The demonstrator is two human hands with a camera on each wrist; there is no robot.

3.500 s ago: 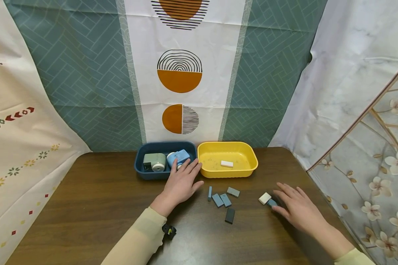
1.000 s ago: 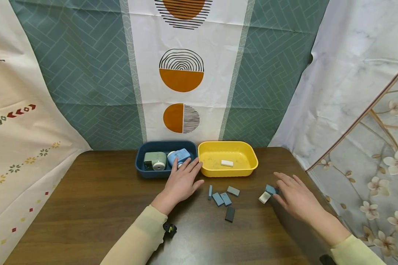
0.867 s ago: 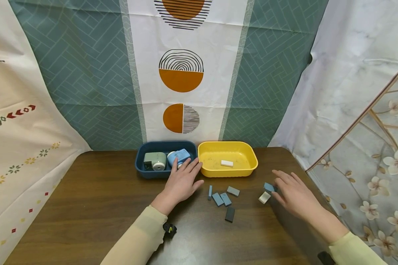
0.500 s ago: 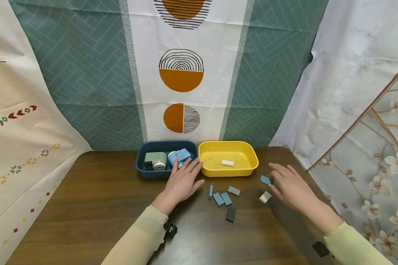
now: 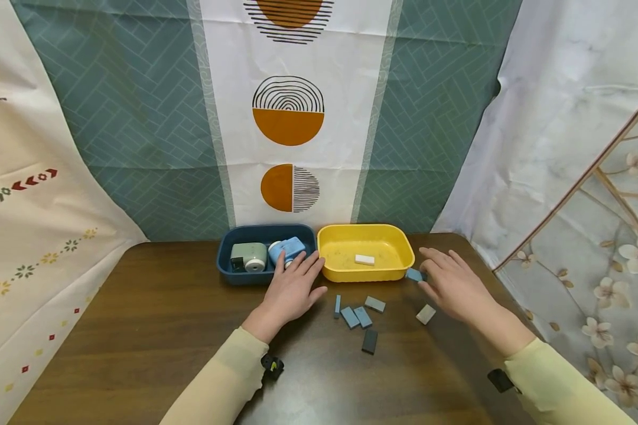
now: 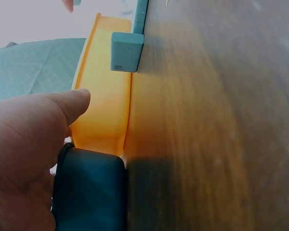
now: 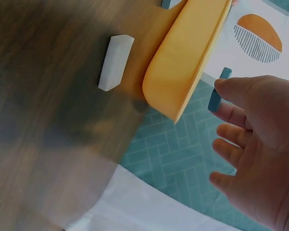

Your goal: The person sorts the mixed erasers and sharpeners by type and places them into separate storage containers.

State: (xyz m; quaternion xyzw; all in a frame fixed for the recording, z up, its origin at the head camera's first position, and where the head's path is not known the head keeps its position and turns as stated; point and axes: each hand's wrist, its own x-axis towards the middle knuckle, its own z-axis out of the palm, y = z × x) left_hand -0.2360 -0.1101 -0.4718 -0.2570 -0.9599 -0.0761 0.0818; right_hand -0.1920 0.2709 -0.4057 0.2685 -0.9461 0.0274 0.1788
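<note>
My right hand [image 5: 457, 288] pinches a small blue rectangular block [image 5: 414, 275] between thumb and forefinger; its other fingers are spread loosely in the right wrist view. The held block [image 7: 214, 101] is level with the yellow bin's rim [image 7: 202, 67], off its right end. Below it on the table lies an off-white block [image 5: 426, 314]. My left hand [image 5: 288, 295] stretches its fingers across the front rim of the navy bin [image 5: 244, 279], in front of a light blue toy-like camera [image 5: 293, 244]. Inside the yellow bin [image 5: 369, 275] lies a white block [image 5: 364, 260].
A pale green camera [image 5: 250, 252] sits at the left in the navy bin. Between the hands lie several loose blocks: a narrow blue one [image 5: 337, 306], two blue ones side by side [image 5: 350, 317], a grey one [image 5: 374, 304] and a dark one [image 5: 369, 341]. Patterned cloths hang around the table.
The right hand has moved up and left with the blue block, away from the off-white one to beside the yellow bin. The left hand has stayed in place.
</note>
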